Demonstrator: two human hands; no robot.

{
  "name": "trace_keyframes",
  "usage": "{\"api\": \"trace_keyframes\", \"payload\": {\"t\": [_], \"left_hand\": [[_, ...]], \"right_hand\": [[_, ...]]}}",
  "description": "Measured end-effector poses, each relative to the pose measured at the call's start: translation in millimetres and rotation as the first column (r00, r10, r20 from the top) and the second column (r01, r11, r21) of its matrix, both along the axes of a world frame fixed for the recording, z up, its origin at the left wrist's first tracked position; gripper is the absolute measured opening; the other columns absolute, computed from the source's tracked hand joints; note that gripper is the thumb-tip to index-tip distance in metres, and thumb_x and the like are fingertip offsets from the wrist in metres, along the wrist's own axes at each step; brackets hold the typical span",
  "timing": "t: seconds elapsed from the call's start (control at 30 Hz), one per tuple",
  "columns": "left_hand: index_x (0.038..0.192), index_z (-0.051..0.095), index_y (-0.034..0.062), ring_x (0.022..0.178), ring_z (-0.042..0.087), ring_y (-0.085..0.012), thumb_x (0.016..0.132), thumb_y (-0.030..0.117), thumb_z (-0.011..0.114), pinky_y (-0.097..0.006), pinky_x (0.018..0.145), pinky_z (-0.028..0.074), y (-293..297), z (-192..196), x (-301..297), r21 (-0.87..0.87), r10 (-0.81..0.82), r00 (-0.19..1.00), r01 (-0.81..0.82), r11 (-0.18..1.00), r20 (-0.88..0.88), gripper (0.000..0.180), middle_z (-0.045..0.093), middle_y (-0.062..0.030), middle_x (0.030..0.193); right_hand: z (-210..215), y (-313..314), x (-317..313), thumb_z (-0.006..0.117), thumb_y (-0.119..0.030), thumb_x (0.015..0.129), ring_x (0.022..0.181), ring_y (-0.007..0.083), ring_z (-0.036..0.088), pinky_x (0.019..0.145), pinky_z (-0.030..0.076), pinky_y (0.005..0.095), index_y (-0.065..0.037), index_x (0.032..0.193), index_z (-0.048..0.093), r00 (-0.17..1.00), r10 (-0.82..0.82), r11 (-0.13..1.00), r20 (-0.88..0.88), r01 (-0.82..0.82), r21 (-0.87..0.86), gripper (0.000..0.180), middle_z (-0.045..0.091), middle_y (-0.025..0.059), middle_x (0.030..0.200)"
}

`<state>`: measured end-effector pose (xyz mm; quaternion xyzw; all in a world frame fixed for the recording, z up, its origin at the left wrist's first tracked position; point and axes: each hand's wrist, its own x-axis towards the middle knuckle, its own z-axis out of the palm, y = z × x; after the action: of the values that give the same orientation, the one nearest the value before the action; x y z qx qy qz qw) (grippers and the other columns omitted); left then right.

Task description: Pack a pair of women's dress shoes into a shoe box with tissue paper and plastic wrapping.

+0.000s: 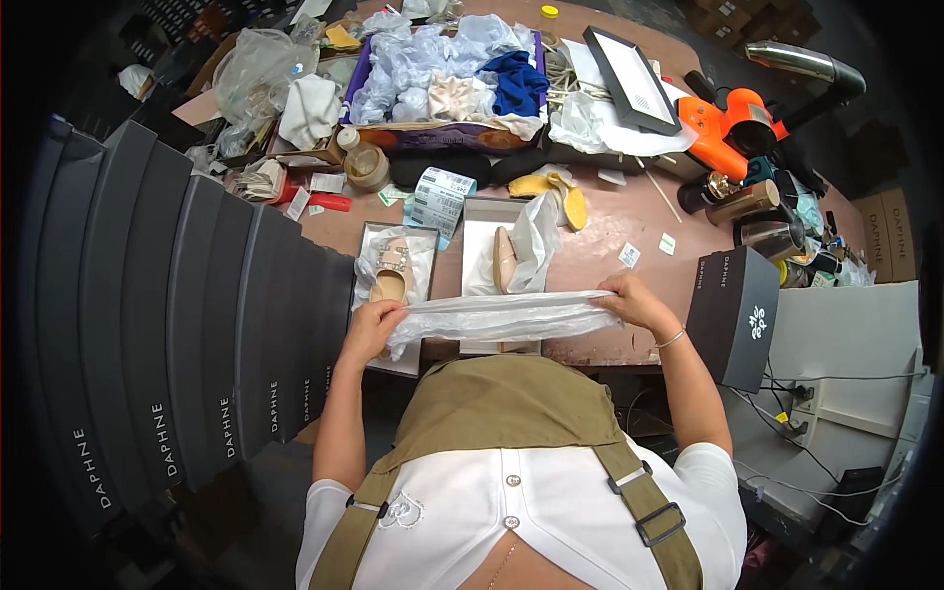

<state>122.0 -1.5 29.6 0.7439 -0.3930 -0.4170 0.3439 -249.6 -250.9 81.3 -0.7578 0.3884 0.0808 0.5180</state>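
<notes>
A clear plastic bag point(501, 317) is stretched flat between my two hands above the near table edge. My left hand point(374, 324) grips its left end and my right hand point(634, 300) grips its right end. Behind the bag lie two open white shoe boxes: the left box point(372, 241) holds a beige sandal point(391, 270) in plastic, and the right box point(477, 231) holds a beige pointed shoe point(503, 258) with tissue paper.
A row of dark shoe boxes point(177, 295) stands stacked at my left. One more dark box point(733, 300) stands at my right. An orange tool point(733, 123), metal cups, a tape roll point(366, 165), labels and a purple box of bags point(447, 74) crowd the far table.
</notes>
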Motion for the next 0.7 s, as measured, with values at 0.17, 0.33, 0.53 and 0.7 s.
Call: {"api": "trace_keyframes", "payload": {"t": [0.17, 0.33, 0.53, 0.7], "left_hand": [[0.098, 0.063, -0.001, 0.075, 0.06, -0.0079, 0.09, 0.013, 0.06, -0.021, 0.068, 0.047, 0.6, -16.9, 6.2, -0.036, 0.207, 0.817, -0.268, 0.963, -0.538, 0.016, 0.065, -0.0023, 0.087], [0.098, 0.061, 0.0007, 0.073, 0.057, -0.0058, 0.091, 0.015, 0.06, -0.021, 0.067, 0.046, -2.7, -5.7, 4.4, -0.003, 0.209, 0.75, -0.27, 0.963, -0.628, 0.016, 0.062, -0.0006, 0.084], [0.096, 0.062, 0.0007, 0.073, 0.052, -0.004, 0.09, 0.016, 0.062, -0.02, 0.066, 0.044, -5.9, -9.6, 8.6, -0.059, 0.206, 0.88, -0.255, 0.965, -0.428, 0.017, 0.06, 0.0011, 0.082], [0.094, 0.061, 0.0002, 0.074, 0.051, -0.0039, 0.09, 0.013, 0.062, -0.021, 0.067, 0.043, -9.7, -7.0, 0.2, -0.069, 0.214, 0.84, -0.285, 0.956, -0.498, 0.013, 0.058, 0.0023, 0.082]], "right_hand": [[-22.5, 13.0, -10.2, 0.066, -0.014, 0.083, 0.062, 0.0112, 0.048, 0.059, 0.042, 0.0304, 0.001, 0.092, 0.064, 0.969, -0.091, 0.996, 0.229, 0.083, 0.043, 0.017, 0.057, 0.0067, 0.067], [5.2, 19.1, -7.7, 0.066, -0.011, 0.08, 0.066, 0.0211, 0.056, 0.064, 0.045, 0.0326, 0.001, 0.09, 0.061, 0.994, -0.025, 0.986, 0.102, 0.042, -0.164, 0.017, 0.06, 0.0128, 0.073], [-13.4, 19.1, -32.8, 0.067, -0.008, 0.075, 0.076, 0.0321, 0.059, 0.068, 0.047, 0.0388, 0.0, 0.088, 0.061, 0.997, 0.077, 0.934, 0.014, -0.067, -0.35, 0.016, 0.06, 0.0155, 0.081], [9.5, 17.3, -29.1, 0.074, -0.019, 0.071, 0.091, 0.0347, 0.058, 0.08, 0.047, 0.0405, -0.003, 0.106, 0.059, 0.984, 0.102, 0.837, -0.147, -0.165, -0.522, 0.041, 0.06, 0.0166, 0.095]]}}
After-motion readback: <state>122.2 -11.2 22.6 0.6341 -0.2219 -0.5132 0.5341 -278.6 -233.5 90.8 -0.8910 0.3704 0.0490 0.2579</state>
